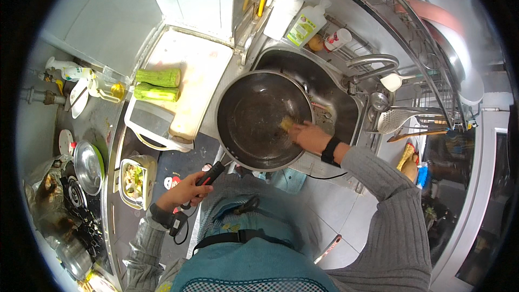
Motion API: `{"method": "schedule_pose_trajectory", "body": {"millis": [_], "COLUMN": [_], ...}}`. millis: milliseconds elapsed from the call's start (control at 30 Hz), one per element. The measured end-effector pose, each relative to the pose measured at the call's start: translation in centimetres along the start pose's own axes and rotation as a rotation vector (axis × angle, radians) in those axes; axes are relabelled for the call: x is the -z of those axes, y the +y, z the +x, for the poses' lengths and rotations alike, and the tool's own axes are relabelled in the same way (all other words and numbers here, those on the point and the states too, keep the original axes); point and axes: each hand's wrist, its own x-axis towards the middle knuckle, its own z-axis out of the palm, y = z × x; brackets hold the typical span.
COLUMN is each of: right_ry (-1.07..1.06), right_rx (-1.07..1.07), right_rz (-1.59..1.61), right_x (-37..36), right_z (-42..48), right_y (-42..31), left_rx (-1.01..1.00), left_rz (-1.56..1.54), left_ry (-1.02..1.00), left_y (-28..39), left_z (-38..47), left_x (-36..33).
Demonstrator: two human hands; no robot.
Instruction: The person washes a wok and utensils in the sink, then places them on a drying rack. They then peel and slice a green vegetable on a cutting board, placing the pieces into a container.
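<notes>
A large dark wok (255, 117) tilts over the near edge of the stainless steel sink (344, 109). My left hand (188, 190) grips its black and red handle (211, 174). Inside the wok, my right hand (310, 136) presses a small yellowish scrubber (288, 123) against the right side of the inner wall. That hand is blurred, and its fingers partly hide the scrubber. The wok covers much of the sink's left side.
Left of the wok, two green squash pieces (157, 85) lie on a white cutting board (202, 73). A curved faucet (375, 61) rises behind the sink, beside hanging utensils (395, 119). Pump bottles (308, 24) line the back. A scrap bin (136, 180) hangs at left.
</notes>
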Motion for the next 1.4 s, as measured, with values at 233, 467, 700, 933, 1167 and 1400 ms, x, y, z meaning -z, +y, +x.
{"method": "schedule_pose_trajectory", "body": {"millis": [233,467,700,933,1167,1400], "right_ry": [0.068,-0.044,-0.115,-0.179,-0.295,0.006], "right_rx": [-0.047,0.053,0.036,-0.033,-0.08,0.066], "right_rz": [-0.043,0.683,0.903,0.444,0.4,1.125], "right_x": [-0.5,0.6,1.0,3.1,2.2,-0.1], "right_z": [-0.4,4.0,4.0,-1.6,-0.6,4.7], "right_y": [-2.4,-11.1,-11.0,-3.4,-4.2,-11.6], "left_rx": [0.013,0.007,0.021,0.01,-0.002,0.02], "left_rz": [0.049,0.045,-0.012,-0.021,-0.013,-0.027], "left_ry": [0.027,0.024,0.037,0.041,0.017,0.02], "left_y": [0.4,0.8,0.6,0.7,1.1,1.6], "left_z": [-0.3,-0.5,-0.2,-0.4,-0.6,-0.8], "left_x": [-0.6,-1.1,-0.8,-0.8,-0.9,-1.1]}}
